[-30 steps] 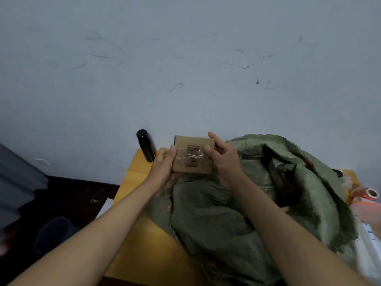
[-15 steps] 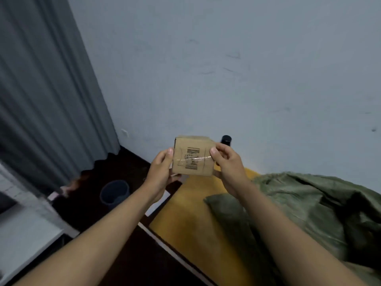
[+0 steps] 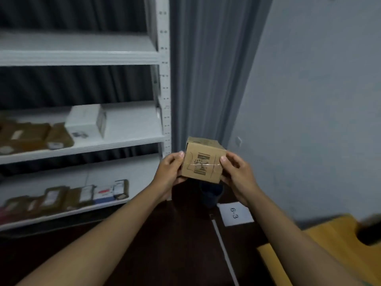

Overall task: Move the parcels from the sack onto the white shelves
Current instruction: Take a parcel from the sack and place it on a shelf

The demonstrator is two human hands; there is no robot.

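- Both hands, left (image 3: 168, 172) and right (image 3: 237, 174), hold one parcel (image 3: 203, 161) in mid-air, fingers pinching its sides.
- Shelves (image 3: 82, 56) at ten o'clock already carry parcels.
- This parcel is not yet shelved; the sack is out of view.

Left hand (image 3: 169, 172) and right hand (image 3: 237, 174) hold a cardboard parcel (image 3: 203, 161) beside white shelves (image 3: 132, 129).

Grey curtain (image 3: 202, 79) beside wall; paper sheet (image 3: 235, 213) marked "6-3" on dark floor; yellow table (image 3: 321, 244).
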